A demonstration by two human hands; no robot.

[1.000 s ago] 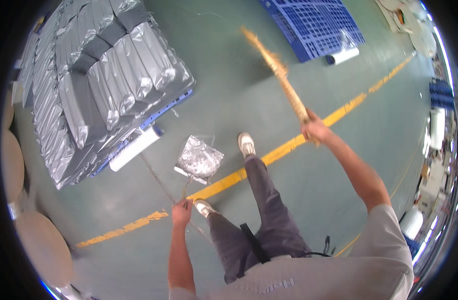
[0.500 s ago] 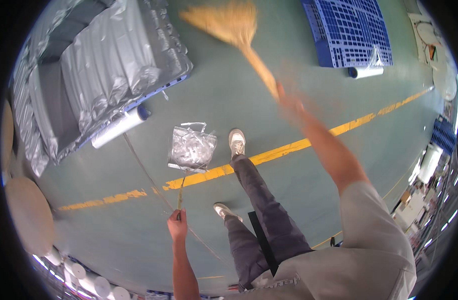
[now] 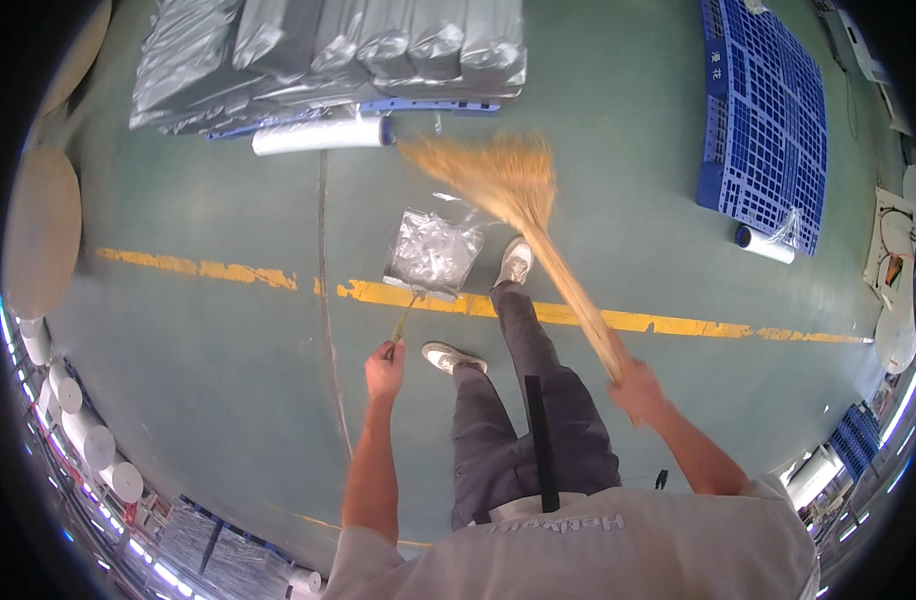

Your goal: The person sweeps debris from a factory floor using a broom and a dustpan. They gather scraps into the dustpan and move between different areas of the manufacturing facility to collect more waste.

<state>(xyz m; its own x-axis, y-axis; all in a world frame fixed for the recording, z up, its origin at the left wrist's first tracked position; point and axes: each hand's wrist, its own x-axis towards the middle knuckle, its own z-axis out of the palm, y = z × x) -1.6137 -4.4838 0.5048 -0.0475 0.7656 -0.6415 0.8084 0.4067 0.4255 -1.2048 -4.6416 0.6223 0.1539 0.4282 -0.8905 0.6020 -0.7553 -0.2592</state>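
Observation:
My right hand (image 3: 639,390) is closed round the lower end of the handle of a straw broom (image 3: 568,275). The broom slants up and left, and its bristle head is blurred by motion above the floor. My left hand (image 3: 385,370) grips the thin handle of a dustpan (image 3: 390,277) resting on the floor. Crumpled clear plastic film (image 3: 433,248) fills the pan. Loose scraps of film (image 3: 458,205) lie just beyond its far edge, below the bristles.
Ahead stands a pallet stacked with grey wrapped bundles (image 3: 378,40), with a white film roll (image 3: 313,136) before it. Blue plastic pallets (image 3: 763,130) and another film roll (image 3: 766,244) are at the right. A worn yellow line (image 3: 628,321) crosses the green floor. Large round rolls (image 3: 43,235) stand left.
The broom has come nearer, its head moving down and right toward the dustpan, and my right hand has drawn back toward my body. My view has turned. The left hand still holds the dustpan.

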